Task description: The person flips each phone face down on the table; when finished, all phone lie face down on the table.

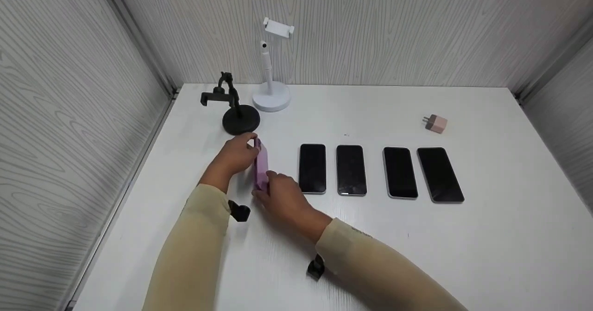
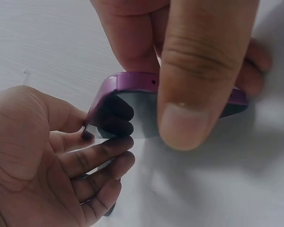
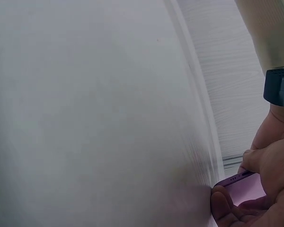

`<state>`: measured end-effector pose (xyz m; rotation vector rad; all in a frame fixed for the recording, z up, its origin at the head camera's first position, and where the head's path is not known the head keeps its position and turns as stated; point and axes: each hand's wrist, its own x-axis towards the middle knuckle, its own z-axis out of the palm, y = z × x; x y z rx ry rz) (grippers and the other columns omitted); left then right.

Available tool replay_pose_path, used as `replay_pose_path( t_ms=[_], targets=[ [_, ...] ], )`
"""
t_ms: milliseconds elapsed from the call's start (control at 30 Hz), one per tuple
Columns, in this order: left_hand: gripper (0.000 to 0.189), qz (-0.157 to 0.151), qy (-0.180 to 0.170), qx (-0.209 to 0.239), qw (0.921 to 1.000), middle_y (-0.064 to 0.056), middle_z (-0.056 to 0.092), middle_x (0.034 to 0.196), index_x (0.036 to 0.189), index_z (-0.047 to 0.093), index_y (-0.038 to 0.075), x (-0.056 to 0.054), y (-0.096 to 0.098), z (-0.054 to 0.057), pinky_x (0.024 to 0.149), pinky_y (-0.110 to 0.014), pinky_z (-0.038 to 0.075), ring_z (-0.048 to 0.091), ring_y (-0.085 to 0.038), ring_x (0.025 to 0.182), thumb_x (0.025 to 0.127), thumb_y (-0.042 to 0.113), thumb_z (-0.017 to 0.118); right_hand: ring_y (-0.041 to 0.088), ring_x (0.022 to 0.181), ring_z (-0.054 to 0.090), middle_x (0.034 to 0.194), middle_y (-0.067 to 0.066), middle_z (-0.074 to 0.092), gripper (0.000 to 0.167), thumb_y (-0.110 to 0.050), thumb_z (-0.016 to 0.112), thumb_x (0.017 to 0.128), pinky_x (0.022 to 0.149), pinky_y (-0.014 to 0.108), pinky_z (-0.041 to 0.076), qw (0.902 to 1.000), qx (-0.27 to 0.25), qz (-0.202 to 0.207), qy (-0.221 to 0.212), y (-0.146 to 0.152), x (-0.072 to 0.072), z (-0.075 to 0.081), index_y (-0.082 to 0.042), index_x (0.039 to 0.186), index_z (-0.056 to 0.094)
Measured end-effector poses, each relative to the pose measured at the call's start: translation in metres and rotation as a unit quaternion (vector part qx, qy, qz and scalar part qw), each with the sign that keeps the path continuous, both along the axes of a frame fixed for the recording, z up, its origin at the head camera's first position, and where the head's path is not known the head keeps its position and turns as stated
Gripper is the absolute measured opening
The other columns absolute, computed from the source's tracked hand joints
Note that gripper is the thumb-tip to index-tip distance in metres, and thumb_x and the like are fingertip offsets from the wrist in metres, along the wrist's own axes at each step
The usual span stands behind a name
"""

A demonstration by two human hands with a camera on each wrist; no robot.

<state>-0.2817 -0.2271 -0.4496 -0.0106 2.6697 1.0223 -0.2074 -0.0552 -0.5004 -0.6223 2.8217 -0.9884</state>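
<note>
A purple phone (image 1: pixel 261 162) stands tilted on its long edge between both hands, its pinkish-purple back facing right in the head view. The left hand (image 1: pixel 235 155) pinches the far end, and in the left wrist view its thumb (image 2: pixel 191 90) lies over the dark screen side. At the near end the right hand (image 1: pixel 288 200) grips the phone between thumb and fingers. The right wrist view shows the right hand's fingers (image 3: pixel 222 203) at the phone's end (image 3: pixel 244 190), low by the tabletop.
To the right lie several black-screened phones, face up in a row, the nearest a black phone (image 1: pixel 312 168). Behind the hands stand a black phone stand (image 1: pixel 241 120) and a white phone stand (image 1: pixel 271 98). A pink-and-grey charger plug (image 1: pixel 436 123) sits at the back right.
</note>
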Motion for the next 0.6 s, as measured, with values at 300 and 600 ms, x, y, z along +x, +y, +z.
replay_pose_path(
  t_ms=[300,600],
  targets=[
    [0.061,-0.007,0.028,-0.012,0.9995,-0.022,0.060,0.155,0.165,0.045,0.002,-0.0019,-0.0052,-0.0049,0.112,-0.051,0.048,0.058,-0.035,0.127,0.106,0.016,0.044,0.018,0.088,0.063,0.099,0.010,0.071,0.041,-0.035,0.079,0.102,0.080,0.039,0.058,0.9999,0.008,-0.014,-0.003,-0.0013,0.0003,0.0005,0.000,0.121,0.068],
    [0.061,-0.005,0.039,-0.020,0.9990,-0.022,0.051,0.165,0.164,0.046,0.002,-0.0007,-0.0092,-0.0085,0.109,-0.050,0.046,0.053,-0.040,0.135,0.105,0.012,0.037,0.024,0.097,0.072,0.106,0.013,0.073,0.046,-0.036,0.081,0.100,0.086,0.041,0.061,0.9992,0.029,-0.027,0.008,-0.0049,-0.0005,-0.0034,0.000,0.124,0.067]
  ],
)
